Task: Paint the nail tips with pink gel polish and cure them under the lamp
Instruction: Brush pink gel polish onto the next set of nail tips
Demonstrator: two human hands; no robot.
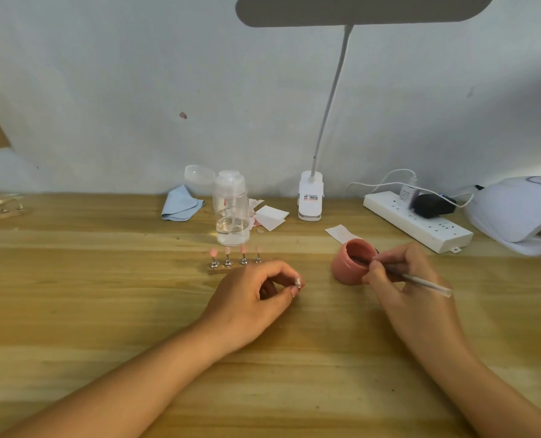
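**Nail tips point(234, 250): four pink, a fifth unpainted**

Four on one stand point(218, 269), just beyond the knuckles of the left hand point(253, 298), all looking pink, though blurred. Pinched between left thumb and forefinger: one fifth tip point(297, 283), pale, seemingly not yet coated. Right of those fingertips: one open pink gel jar point(352, 262), touching the right hand point(401, 276). Right fingers pressed together around one brush point(420, 281), bristle end at the jar mouth. Well beyond the right knuckles: one curing lamp point(515, 213). Probably left: coating the fifth, then curing.
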